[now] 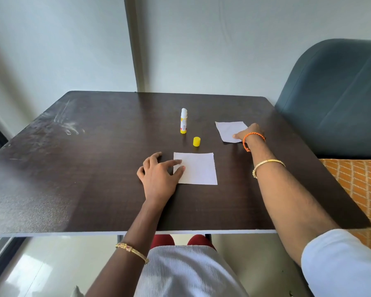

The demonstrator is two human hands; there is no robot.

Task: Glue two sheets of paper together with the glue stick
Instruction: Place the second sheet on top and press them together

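Observation:
A white square sheet of paper (198,168) lies flat near the middle of the dark table (84,168). My left hand (159,174) rests on the sheet's left edge, fingers spread, pressing it down. A second white sheet (228,130) lies farther right. My right hand (250,132) lies over its right corner, fingertips touching the paper; whether it grips the sheet I cannot tell. The glue stick (183,121) stands upright and uncapped behind the near sheet, white glue exposed. Its yellow cap (196,141) stands alone between the stick and the near sheet.
A dark blue-grey chair back (334,97) rises beyond the table's right edge, above an orange patterned cushion (360,189). White walls stand behind the table. The table's near edge is just past my lap.

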